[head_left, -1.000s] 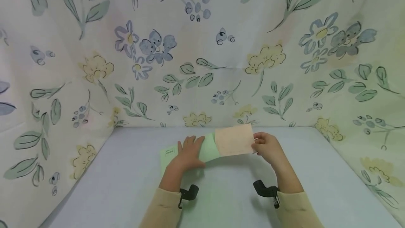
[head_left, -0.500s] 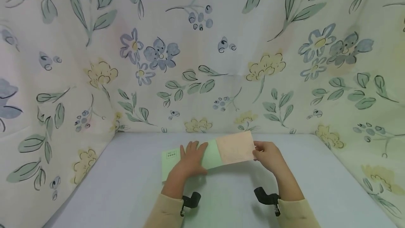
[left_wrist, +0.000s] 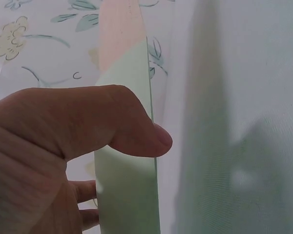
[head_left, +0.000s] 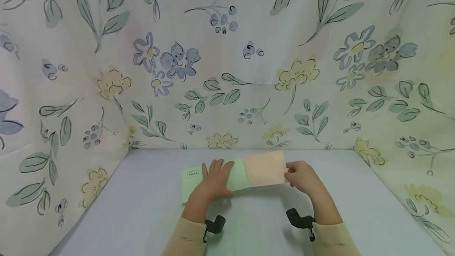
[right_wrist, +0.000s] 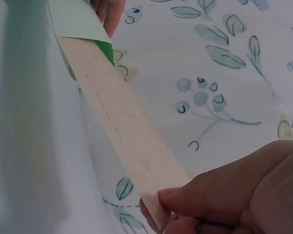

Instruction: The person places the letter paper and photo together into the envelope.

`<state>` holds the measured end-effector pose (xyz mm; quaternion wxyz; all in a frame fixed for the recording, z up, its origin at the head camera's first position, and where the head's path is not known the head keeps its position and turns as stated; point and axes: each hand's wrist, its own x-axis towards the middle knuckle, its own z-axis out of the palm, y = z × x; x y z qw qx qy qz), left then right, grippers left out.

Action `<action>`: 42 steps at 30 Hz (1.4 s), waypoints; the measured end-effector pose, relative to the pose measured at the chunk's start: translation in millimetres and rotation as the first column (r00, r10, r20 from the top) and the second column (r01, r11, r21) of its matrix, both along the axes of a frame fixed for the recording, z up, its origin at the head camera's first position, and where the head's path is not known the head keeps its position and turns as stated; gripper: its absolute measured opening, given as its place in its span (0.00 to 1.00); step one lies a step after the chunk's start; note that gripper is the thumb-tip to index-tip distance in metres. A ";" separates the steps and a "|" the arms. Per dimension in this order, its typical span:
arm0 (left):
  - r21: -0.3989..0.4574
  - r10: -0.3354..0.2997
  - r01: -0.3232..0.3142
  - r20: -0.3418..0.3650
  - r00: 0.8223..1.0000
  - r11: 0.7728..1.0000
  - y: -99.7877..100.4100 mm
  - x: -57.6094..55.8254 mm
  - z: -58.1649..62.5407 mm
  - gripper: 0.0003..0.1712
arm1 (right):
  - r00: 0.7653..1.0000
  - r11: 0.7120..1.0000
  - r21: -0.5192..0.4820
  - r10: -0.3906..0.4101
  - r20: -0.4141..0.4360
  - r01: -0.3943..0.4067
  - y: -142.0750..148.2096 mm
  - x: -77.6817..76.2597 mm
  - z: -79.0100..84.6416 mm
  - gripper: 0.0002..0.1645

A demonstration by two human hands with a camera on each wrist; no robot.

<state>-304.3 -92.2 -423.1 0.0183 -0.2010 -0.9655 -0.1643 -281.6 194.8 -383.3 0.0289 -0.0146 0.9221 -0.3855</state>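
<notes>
A pale green envelope (head_left: pixel 237 174) with a small printed box near its left end is held low over the table. My left hand (head_left: pixel 212 181) grips it across its middle, thumb at the lower edge and fingers spread toward the upper one. Out of the envelope's right end sticks a peach-coloured paper card (head_left: pixel 264 168); its left part is hidden inside. My right hand (head_left: pixel 302 175) pinches the card's free end between thumb and fingers. In the right wrist view, darker green lining shows at the envelope's mouth, around the card (right_wrist: pixel 119 114).
A white table (head_left: pixel 149 208) lies beneath both hands. Behind it and along both sides hangs a floral cloth (head_left: pixel 227 106). Black wrist mounts (head_left: pixel 215 224) sit at the cuffs of the beige sleeves (head_left: pixel 185 236).
The head view has tilted slightly upward. The envelope's mouth looks straighter than a second ago, and the card's right end has dipped a little. Both hands keep their holds.
</notes>
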 end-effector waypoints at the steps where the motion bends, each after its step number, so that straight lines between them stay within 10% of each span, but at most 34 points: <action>1: 0.003 -0.002 0.002 -0.002 1.000 1.000 -0.2 0.1 -0.3 0.55 | 1.000 1.000 0.005 0.004 0.004 -0.004 0.4 0.7 0.6 0.27; 42: -0.044 -0.034 0.034 0.007 0.999 0.998 12.1 5.2 1.1 0.54 | 0.998 0.987 0.156 -0.032 0.048 0.024 14.4 8.4 15.8 0.28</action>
